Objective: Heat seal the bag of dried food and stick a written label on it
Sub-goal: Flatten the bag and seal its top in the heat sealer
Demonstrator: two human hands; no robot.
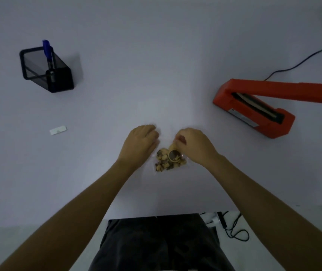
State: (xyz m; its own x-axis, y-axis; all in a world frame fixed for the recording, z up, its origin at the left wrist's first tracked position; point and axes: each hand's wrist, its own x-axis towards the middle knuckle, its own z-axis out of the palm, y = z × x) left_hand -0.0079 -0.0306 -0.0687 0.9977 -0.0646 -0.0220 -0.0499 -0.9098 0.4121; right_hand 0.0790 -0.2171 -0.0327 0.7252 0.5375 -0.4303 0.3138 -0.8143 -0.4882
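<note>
Bag (169, 160) of dried food sits near the front edge of the tabletop (156, 55), around the middle; it looks light, floppy and slippery, so I'd grab the empty top film, not the lumpy bottom; left hand (141, 142) has fingers curled on the film, right hand (192, 145) pinches it; long axis runs front to back, mouth pointing away; sealer (253, 109) waits open near the right edge.

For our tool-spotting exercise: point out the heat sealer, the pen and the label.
Heat sealer (253, 112): head view, on its orange base.
Pen (47, 49): head view, on its blue cap above the holder.
Label (58, 130): head view, on the white strip's middle.
</note>
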